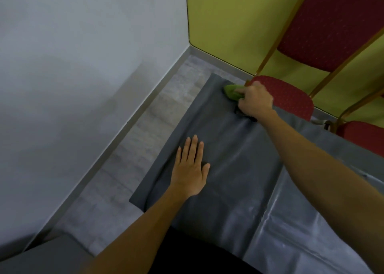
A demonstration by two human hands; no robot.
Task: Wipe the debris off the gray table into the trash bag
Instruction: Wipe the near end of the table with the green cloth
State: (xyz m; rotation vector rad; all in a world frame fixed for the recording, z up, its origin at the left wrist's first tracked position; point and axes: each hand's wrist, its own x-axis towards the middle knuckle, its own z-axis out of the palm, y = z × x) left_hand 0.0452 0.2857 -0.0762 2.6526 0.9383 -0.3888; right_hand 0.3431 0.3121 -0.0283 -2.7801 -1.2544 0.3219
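Observation:
A gray table (234, 149) covered with a shiny gray sheet fills the lower right of the head view. My right hand (254, 101) grips a green cloth (231, 92) at the table's far corner, next to a red chair seat. A small dark object (246, 116) lies under my right wrist; what it is I cannot tell. My left hand (192, 166) lies flat with straight fingers on the table near its left edge. No trash bag shows in the frame.
Red padded chairs with gold frames (291, 99) stand against the table's far side before a yellow-green wall (228, 24). A gray floor strip (145, 128) runs between the table's left edge and a pale wall (72, 66).

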